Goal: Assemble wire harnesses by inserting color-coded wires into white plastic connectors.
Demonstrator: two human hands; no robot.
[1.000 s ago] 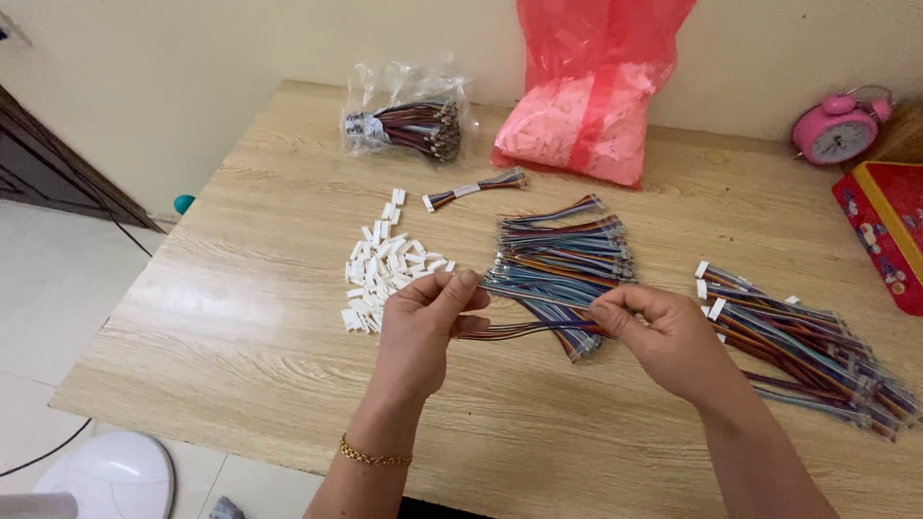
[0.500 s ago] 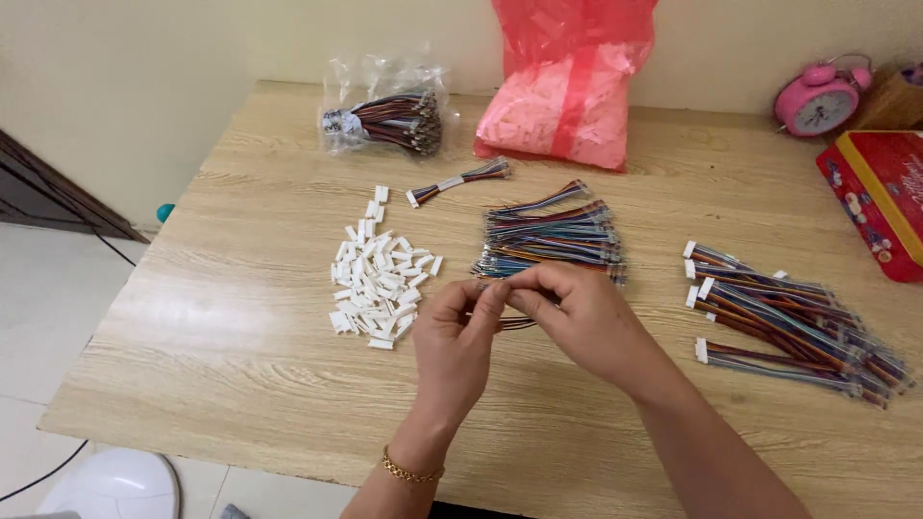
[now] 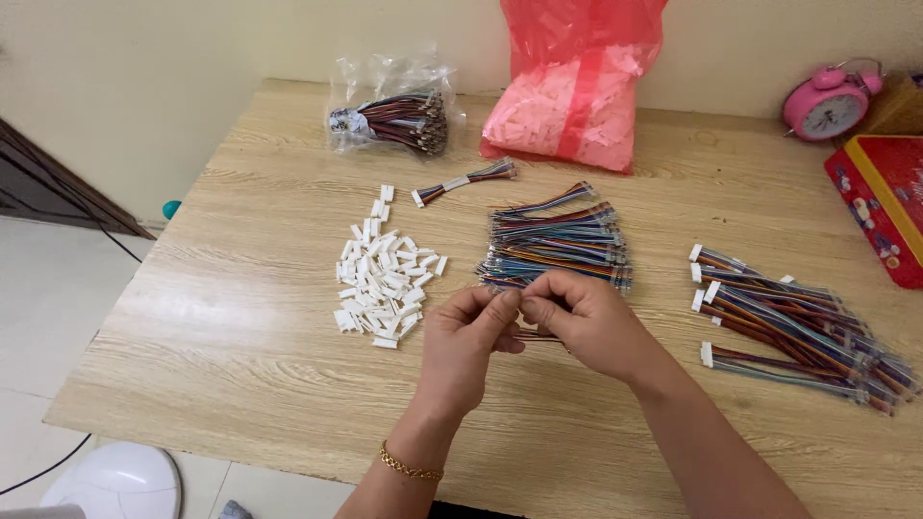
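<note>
Pale floor beside your wooden table (image 3: 240,384), white connectors (image 3: 383,279) heaped left, your left hand (image 3: 466,346) and right hand (image 3: 586,322) pinched together on a wire (image 3: 538,336), wire pile (image 3: 558,245) behind, finished cables (image 3: 798,327) right, cream wall beyond.

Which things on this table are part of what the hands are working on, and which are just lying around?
In use:
left hand and right hand, pinching a wire lead
pile of white connector housings
loose multicoloured wire bundle
finished leads with white plugs

Lying about:
pink alarm clock
red tin
red plastic bag
clear bag of wires
</note>
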